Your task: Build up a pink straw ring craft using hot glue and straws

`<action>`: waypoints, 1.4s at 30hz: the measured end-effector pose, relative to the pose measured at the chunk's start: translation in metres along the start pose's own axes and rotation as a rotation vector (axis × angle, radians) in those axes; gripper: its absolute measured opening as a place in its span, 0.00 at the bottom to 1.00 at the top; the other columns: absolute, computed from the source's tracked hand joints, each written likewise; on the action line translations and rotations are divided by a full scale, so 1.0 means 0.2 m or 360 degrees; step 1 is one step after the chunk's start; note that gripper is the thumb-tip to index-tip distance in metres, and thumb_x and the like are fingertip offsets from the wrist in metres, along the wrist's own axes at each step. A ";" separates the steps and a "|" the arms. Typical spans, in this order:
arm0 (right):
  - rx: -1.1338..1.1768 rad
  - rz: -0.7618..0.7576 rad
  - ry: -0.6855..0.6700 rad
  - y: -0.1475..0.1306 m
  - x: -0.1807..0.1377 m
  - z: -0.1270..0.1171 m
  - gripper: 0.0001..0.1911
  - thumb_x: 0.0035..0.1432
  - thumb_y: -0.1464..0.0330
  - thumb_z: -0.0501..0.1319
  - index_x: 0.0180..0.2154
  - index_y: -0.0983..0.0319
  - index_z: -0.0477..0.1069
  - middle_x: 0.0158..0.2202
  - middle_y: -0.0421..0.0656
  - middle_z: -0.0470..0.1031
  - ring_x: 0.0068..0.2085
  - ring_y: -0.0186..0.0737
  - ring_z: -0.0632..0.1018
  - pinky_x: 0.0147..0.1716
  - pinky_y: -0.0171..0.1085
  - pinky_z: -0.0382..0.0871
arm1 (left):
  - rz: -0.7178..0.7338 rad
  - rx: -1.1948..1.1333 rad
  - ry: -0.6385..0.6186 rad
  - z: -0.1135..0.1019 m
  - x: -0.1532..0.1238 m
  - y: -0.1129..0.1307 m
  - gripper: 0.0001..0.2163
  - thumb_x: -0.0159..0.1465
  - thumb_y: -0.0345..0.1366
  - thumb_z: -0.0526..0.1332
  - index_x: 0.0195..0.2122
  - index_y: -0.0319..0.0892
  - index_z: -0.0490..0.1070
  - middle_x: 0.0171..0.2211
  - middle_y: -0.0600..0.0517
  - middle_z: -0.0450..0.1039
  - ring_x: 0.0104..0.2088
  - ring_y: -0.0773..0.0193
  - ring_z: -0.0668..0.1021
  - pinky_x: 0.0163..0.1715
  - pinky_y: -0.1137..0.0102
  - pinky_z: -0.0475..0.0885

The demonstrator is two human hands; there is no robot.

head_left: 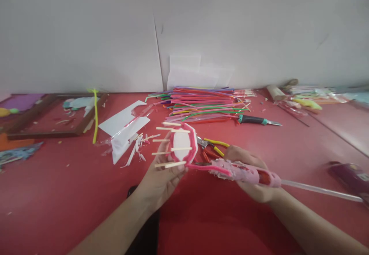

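In my left hand is a white craft base with short wooden sticks standing out from it. A pink pipe cleaner runs round its edge, and the loose end trails right, in front of the glue gun's tip. My right hand is wrapped round a pink glue gun whose nozzle points left, close to the base. A long clear glue stick extends from the gun's back. Just behind the hands lie yellow-handled pliers, partly hidden.
A heap of coloured pipe cleaners lies by the wall, with a craft knife at its right. White paper, stick scraps, a yellow pipe cleaner and a brown frame lie left. A dark purple packet sits right.
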State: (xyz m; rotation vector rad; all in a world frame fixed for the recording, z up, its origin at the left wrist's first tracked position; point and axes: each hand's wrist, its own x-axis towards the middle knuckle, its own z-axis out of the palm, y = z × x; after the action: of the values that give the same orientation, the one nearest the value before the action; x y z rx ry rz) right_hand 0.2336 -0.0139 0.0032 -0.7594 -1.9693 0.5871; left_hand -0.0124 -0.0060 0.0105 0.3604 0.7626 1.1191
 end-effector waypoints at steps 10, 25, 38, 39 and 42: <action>-0.0159 -0.0235 -0.0027 0.04 -0.02 0.00 0.08 0.61 0.64 0.56 0.42 0.58 0.69 0.31 0.44 0.73 0.32 0.42 0.75 0.33 0.46 0.75 | 0.0027 0.0086 -0.0201 0.00 0.00 -0.02 0.46 0.46 0.23 0.78 0.63 0.64 0.66 0.27 0.61 0.78 0.27 0.73 0.80 0.33 0.81 0.77; -0.0459 -0.0375 0.0029 -0.01 0.02 -0.06 0.20 0.71 0.55 0.49 0.36 0.60 0.71 0.27 0.44 0.73 0.28 0.40 0.74 0.28 0.40 0.73 | 0.0044 0.0052 -0.0193 0.00 -0.01 -0.03 0.44 0.45 0.23 0.79 0.61 0.62 0.68 0.24 0.63 0.76 0.27 0.74 0.81 0.34 0.82 0.78; -0.0403 -0.0325 0.0116 0.01 0.00 -0.06 0.14 0.68 0.59 0.51 0.37 0.59 0.68 0.28 0.44 0.70 0.29 0.41 0.74 0.27 0.42 0.71 | 0.0036 0.0101 -0.0245 0.00 -0.01 -0.02 0.45 0.48 0.24 0.77 0.64 0.62 0.65 0.32 0.58 0.82 0.30 0.73 0.82 0.34 0.83 0.76; -0.0385 -0.0309 0.0103 0.01 -0.01 -0.06 0.13 0.68 0.59 0.52 0.38 0.59 0.69 0.28 0.45 0.70 0.30 0.42 0.74 0.27 0.43 0.71 | 0.0035 0.0098 -0.0245 0.00 -0.01 -0.02 0.45 0.48 0.24 0.77 0.64 0.62 0.65 0.32 0.59 0.82 0.31 0.73 0.82 0.34 0.83 0.76; -0.0349 -0.0248 0.0076 0.02 -0.04 -0.07 0.10 0.65 0.60 0.54 0.38 0.59 0.69 0.30 0.45 0.69 0.30 0.43 0.73 0.28 0.44 0.71 | 0.0028 0.0099 -0.0247 0.00 -0.01 -0.02 0.44 0.48 0.22 0.77 0.63 0.61 0.67 0.31 0.59 0.81 0.30 0.72 0.83 0.34 0.83 0.77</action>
State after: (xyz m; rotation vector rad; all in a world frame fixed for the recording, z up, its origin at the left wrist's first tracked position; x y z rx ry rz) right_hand 0.2494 -0.0149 0.0030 -0.7367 -2.0476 0.2606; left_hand -0.0109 -0.0096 0.0085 0.5016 0.6589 1.0721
